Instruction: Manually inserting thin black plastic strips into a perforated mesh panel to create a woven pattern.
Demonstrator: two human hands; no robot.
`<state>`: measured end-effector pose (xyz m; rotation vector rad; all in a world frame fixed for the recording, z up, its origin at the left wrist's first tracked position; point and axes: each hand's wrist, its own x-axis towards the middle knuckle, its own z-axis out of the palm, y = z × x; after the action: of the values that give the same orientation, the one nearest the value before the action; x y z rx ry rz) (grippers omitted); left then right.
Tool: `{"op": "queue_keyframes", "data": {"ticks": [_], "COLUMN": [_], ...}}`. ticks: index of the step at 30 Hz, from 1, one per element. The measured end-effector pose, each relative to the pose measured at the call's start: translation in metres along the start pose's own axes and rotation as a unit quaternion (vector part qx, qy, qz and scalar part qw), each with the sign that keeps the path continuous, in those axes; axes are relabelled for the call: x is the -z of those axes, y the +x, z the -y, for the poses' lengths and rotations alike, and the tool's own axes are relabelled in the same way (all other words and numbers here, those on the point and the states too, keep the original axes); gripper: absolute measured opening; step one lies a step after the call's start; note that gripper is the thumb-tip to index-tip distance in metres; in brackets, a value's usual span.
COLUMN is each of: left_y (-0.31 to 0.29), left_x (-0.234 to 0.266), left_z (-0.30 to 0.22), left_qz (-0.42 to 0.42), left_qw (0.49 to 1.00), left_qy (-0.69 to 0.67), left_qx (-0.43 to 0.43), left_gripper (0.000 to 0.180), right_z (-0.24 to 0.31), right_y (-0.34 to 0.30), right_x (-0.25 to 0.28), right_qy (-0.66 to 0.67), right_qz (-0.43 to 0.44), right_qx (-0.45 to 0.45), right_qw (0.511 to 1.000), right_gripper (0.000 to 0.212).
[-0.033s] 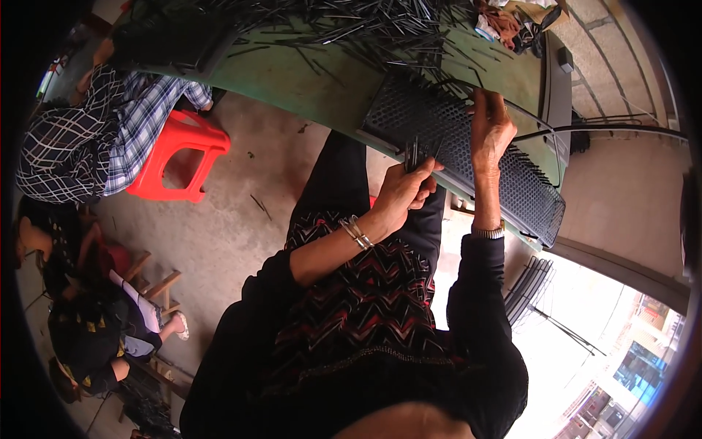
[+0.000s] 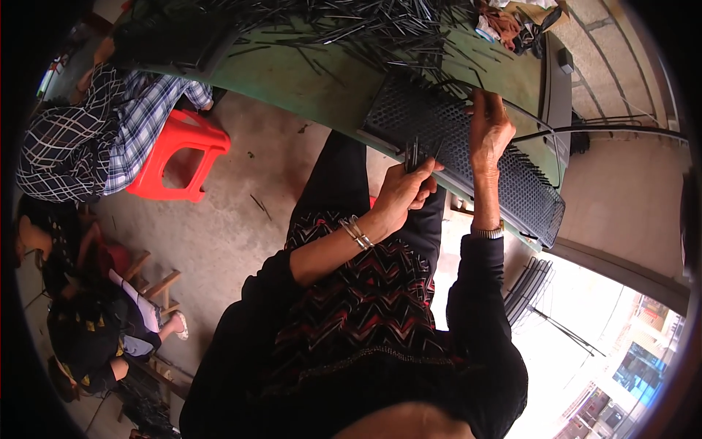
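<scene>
A long black tray [image 2: 406, 110] full of small holes lies at a slant along the near edge of the green table [image 2: 307, 91]. Short black sticks stand up in a row along its far side. My left hand [image 2: 401, 194] is closed around a small bunch of thin black sticks [image 2: 413, 152], just in front of the tray's near edge. Above the tray, my right hand [image 2: 491, 132] pinches with thumb and fingertips near the upright row. What lies between those fingertips is too small to make out.
Loose black sticks [image 2: 365, 22] are heaped across the table's far side. Crumpled cloth and bags [image 2: 504, 25] lie beyond. A black cable [image 2: 607, 129] runs in from the right. At left, a person in a checked shirt [image 2: 142, 139] is by a red plastic stool [image 2: 179, 157]; others sit lower left.
</scene>
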<state>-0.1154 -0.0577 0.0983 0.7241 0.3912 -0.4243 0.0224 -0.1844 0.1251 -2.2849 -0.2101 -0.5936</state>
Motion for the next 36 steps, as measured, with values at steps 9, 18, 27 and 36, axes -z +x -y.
{"op": "queue_keyframes", "data": {"ticks": [9,18,27,36], "left_y": [-0.003,-0.001,0.007,0.014], "left_x": [-0.002,-0.006,0.001,0.001], "left_z": [-0.004,-0.001,0.001,-0.001], "left_qz": [-0.031,-0.019,0.053,0.079], "left_qw": [1.0,0.999,0.996,0.993], "left_qy": [-0.001,0.044,0.074,0.087], "left_qx": [-0.001,-0.016,-0.017,0.032], "left_gripper": [0.03,0.035,0.037,0.038], "right_z": [-0.006,0.027,0.024,0.013], "right_y": [-0.012,-0.037,-0.038,-0.031], "right_x": [-0.004,0.046,0.053,0.055], "right_qy": [-0.169,0.151,0.185,0.178], "right_qz": [0.018,0.351,0.379,0.435], "right_qx": [0.098,-0.161,-0.187,-0.193], "right_qw": [0.981,0.91,0.887,0.861], "right_gripper": [0.022,0.021,0.021,0.02]}}
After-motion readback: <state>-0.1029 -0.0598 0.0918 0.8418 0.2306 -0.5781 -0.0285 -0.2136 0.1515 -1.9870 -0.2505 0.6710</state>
